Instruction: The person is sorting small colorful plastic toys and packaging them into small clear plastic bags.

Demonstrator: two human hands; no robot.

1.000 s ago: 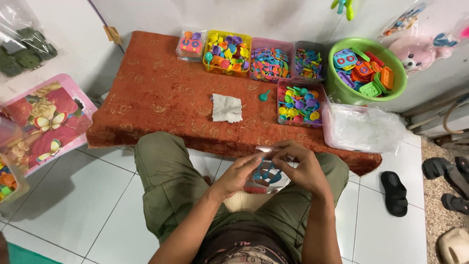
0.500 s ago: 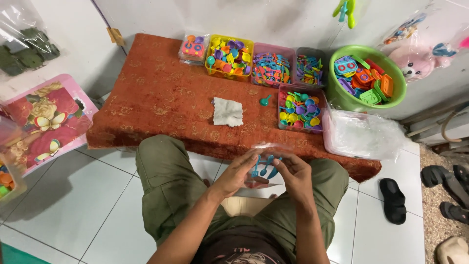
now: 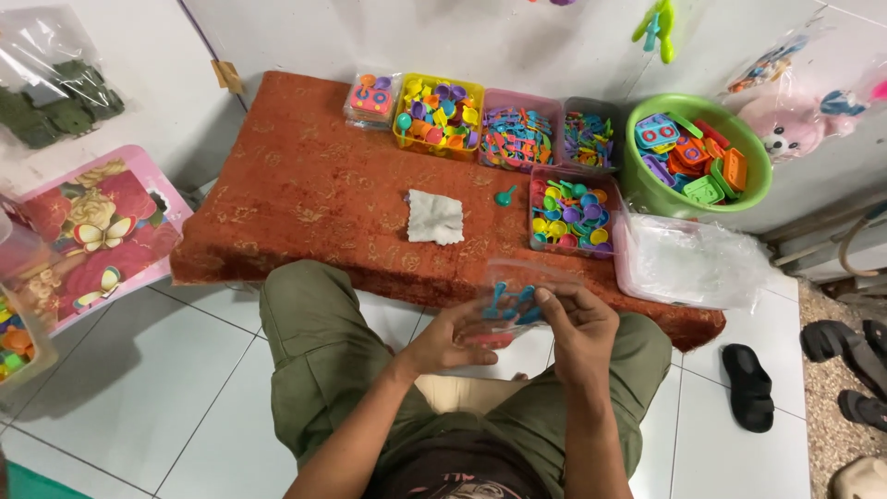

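Observation:
Both my hands hold a small clear plastic bag (image 3: 514, 294) with blue and red toy pieces inside, just above my lap at the near edge of the low table. My left hand (image 3: 450, 336) grips the bag's lower left side. My right hand (image 3: 575, 323) pinches its right side. A white folded cloth (image 3: 435, 217) and a loose teal toy spoon (image 3: 504, 195) lie on the red patterned table cover (image 3: 305, 185) beyond the bag.
Several tubs of colourful plastic toys (image 3: 439, 115) line the table's far edge, beside a green bowl (image 3: 695, 152) of toy pieces and a box of clear bags (image 3: 688, 263). A pink floral stool (image 3: 88, 231) stands left. Black sandals (image 3: 747, 386) lie right.
The bag has stayed between both hands at the table's near edge. The camera view tilted slightly; my fingers shifted on the bag.

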